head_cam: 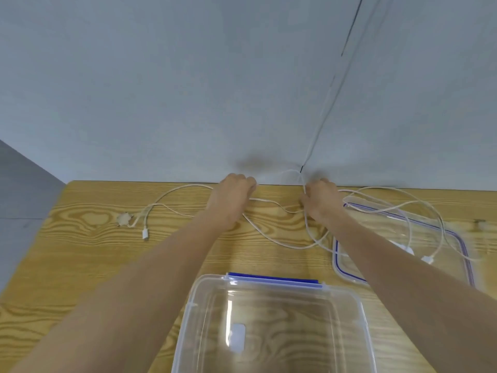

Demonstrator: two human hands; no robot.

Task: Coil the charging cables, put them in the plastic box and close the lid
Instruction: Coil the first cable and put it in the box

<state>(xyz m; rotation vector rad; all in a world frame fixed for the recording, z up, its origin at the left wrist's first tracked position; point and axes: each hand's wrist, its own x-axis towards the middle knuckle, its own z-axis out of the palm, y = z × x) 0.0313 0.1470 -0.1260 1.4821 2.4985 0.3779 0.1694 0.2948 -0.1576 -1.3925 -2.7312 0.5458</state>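
Observation:
Near the far edge of the wooden table (94,254), my left hand (234,192) and my right hand (320,197) are both closed on a white charging cable (271,235). A loop of it rises above my right hand, and slack sags toward me between the hands. The cable's left end, with a multi-plug head (124,219), lies on the table. Another white cable (419,208) lies across the clear lid (457,239) with a blue seal at the right. The clear plastic box (277,286), open and with a blue latch, stands in front of me.
A grey wall (188,90) rises right behind the table's far edge, with a dark seam running up it. The table's left edge drops off to a grey floor (18,200). A small object (480,224) lies at the far right, blurred.

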